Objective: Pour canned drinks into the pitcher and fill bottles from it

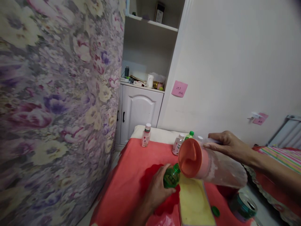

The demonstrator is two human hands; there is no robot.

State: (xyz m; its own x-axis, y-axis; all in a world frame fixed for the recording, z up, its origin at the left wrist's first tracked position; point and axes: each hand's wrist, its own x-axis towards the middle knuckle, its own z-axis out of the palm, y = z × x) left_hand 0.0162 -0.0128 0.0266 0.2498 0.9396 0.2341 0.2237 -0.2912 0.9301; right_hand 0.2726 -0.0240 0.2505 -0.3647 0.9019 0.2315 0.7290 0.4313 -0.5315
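Note:
My left hand [156,191] is wrapped round a small green bottle [171,178], which stands uncapped near the middle of the red cloth. In my right hand [225,142] is the handle of a clear plastic pitcher [225,169] with an orange lid. The pitcher lies tipped almost level, its lid end toward the left, close to the green bottle's mouth. Whether liquid is flowing between them I cannot make out. A green bottle cap [215,211] lies to the right of a yellow pad [195,201] under the pitcher.
At the table's far side stand a clear bottle with a white cap [146,136], another clear bottle [178,145] and a green-capped bottle [190,135]. An open can [243,206] is at the lower right. A floral curtain [58,110] hangs on the left, before a white cabinet [141,106].

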